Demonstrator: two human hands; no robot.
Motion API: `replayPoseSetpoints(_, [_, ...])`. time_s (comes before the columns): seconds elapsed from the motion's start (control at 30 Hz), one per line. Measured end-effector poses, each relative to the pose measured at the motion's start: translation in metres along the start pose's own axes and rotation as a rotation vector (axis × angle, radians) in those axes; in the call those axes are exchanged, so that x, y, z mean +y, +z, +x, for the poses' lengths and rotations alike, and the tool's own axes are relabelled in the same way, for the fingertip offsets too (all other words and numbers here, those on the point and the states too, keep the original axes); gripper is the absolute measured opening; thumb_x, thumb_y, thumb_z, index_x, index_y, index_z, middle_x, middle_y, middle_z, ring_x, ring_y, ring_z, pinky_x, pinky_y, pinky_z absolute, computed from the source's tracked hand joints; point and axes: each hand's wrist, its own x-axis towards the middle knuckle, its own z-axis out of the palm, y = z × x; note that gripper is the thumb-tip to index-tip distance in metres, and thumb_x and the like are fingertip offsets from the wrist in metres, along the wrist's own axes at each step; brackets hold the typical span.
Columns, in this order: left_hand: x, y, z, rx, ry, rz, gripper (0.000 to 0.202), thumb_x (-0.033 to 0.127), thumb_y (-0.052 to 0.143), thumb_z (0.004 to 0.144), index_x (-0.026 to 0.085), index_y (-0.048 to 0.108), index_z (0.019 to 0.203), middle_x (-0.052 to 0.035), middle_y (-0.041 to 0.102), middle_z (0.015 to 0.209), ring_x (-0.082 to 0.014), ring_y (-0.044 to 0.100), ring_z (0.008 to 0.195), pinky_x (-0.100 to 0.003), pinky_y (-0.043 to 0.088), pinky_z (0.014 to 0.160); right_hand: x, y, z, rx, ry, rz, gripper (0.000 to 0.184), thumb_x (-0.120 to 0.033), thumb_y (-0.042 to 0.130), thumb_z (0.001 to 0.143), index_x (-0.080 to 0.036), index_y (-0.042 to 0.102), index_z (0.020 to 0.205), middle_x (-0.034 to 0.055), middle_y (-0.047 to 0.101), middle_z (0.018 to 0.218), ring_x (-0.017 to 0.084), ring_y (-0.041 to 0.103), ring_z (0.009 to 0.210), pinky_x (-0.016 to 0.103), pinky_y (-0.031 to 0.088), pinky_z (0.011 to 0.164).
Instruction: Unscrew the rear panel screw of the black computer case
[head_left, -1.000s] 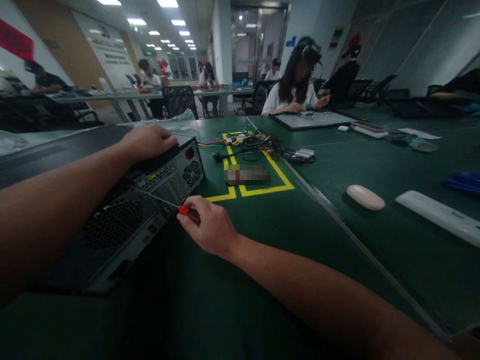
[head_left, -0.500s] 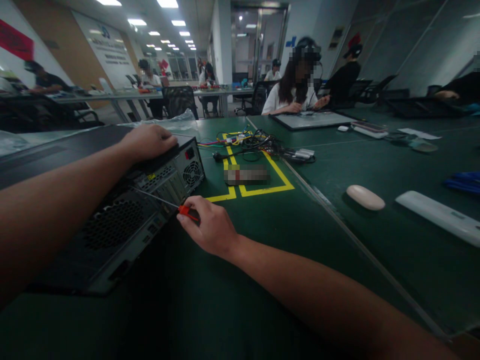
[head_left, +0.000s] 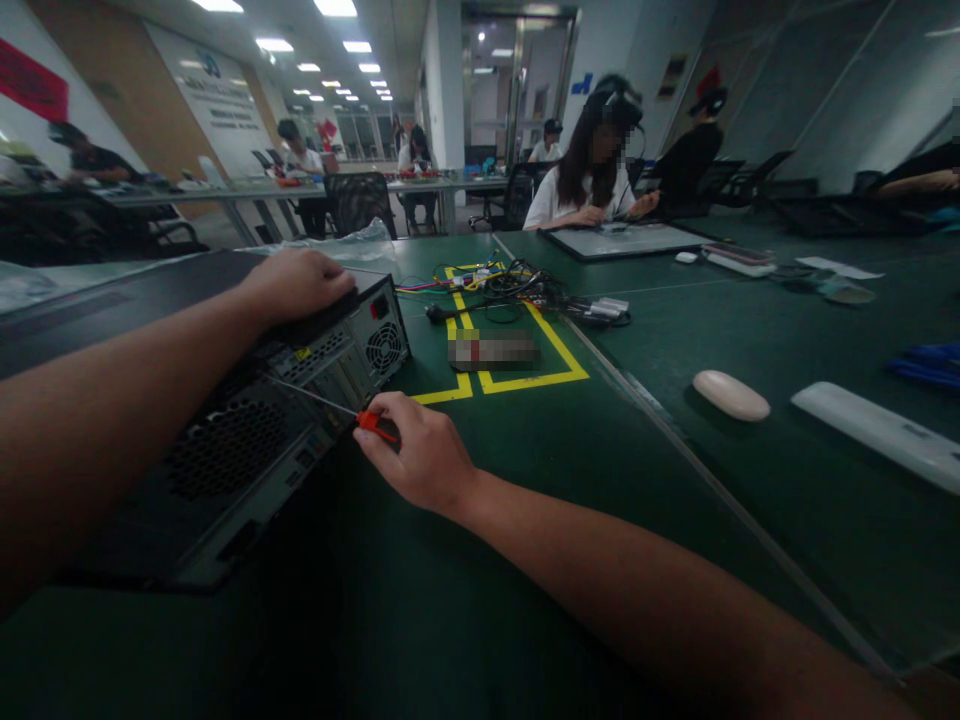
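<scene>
A black computer case [head_left: 247, 440] lies on its side on the green table, its rear panel with a fan grille facing me. My left hand [head_left: 296, 282] rests palm down on the case's upper far edge, fingers curled over it. My right hand [head_left: 416, 450] pinches a red-handled screwdriver [head_left: 373, 423]. The thin shaft runs left and up, with its tip against the rear panel.
A tangle of cables and connectors [head_left: 517, 288] lies inside a yellow taped rectangle [head_left: 525, 378] behind the case. A white mouse [head_left: 730, 394] and a white keyboard [head_left: 877, 432] sit to the right. A person in white [head_left: 589, 170] works at the table's far side; others sit further back.
</scene>
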Motion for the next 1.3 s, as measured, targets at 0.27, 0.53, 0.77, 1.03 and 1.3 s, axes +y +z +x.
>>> replayPoseSetpoints(0.27, [0.0023, -0.0014, -0.0017, 0.007, -0.004, -0.014, 0.062, 0.053, 0.027, 0.084, 0.013, 0.071, 0.1, -0.0158, 0.066, 0.089, -0.026, 0.058, 0.079, -0.036, 0.039, 0.067, -0.0015, -0.0009, -0.0004, 0.004, 0.008, -0.002, 0.026, -0.04, 0.044, 0.09, -0.021, 0.048, 0.106, 0.0022, 0.064, 0.094, 0.014, 0.062, 0.087, 0.025, 0.046, 0.078])
replayPoseSetpoints(0.53, [0.0034, -0.002, -0.002, 0.006, -0.012, -0.015, 0.062, 0.054, 0.027, 0.084, 0.013, 0.07, 0.102, -0.0153, 0.066, 0.088, -0.0265, 0.058, 0.079, -0.037, 0.04, 0.068, -0.0013, -0.0018, 0.0001, 0.001, 0.006, -0.002, 0.027, -0.041, 0.044, 0.09, -0.02, 0.048, 0.106, 0.0019, 0.064, 0.094, 0.014, 0.062, 0.086, 0.025, 0.045, 0.076])
replayPoseSetpoints(0.77, [0.0025, -0.0009, -0.0014, 0.012, -0.015, -0.019, 0.061, 0.054, 0.027, 0.084, 0.013, 0.071, 0.095, -0.0142, 0.064, 0.081, -0.0241, 0.056, 0.073, -0.035, 0.039, 0.063, -0.0013, -0.0015, -0.0004, 0.002, 0.007, -0.007, 0.028, -0.042, 0.043, 0.09, -0.02, 0.049, 0.106, 0.0025, 0.064, 0.095, 0.014, 0.062, 0.087, 0.025, 0.046, 0.077])
replayPoseSetpoints(1.03, [0.0035, -0.0028, -0.0015, -0.009, -0.021, -0.022, 0.06, 0.053, 0.029, 0.083, 0.013, 0.071, 0.1, -0.015, 0.066, 0.088, -0.0258, 0.057, 0.08, -0.036, 0.04, 0.07, -0.0017, -0.0019, 0.0002, 0.0, 0.013, -0.003, 0.031, -0.043, 0.041, 0.091, -0.019, 0.051, 0.106, 0.0042, 0.064, 0.097, 0.014, 0.061, 0.088, 0.026, 0.046, 0.079])
replayPoseSetpoints(1.3, [0.0023, -0.0014, -0.0015, -0.004, -0.018, -0.004, 0.061, 0.054, 0.026, 0.084, 0.014, 0.071, 0.097, -0.0134, 0.065, 0.084, -0.0242, 0.057, 0.074, -0.035, 0.039, 0.065, -0.0015, -0.0015, -0.0005, 0.01, -0.001, 0.033, 0.032, -0.041, 0.046, 0.088, -0.019, 0.047, 0.111, 0.0038, 0.063, 0.098, 0.015, 0.062, 0.091, 0.026, 0.047, 0.08])
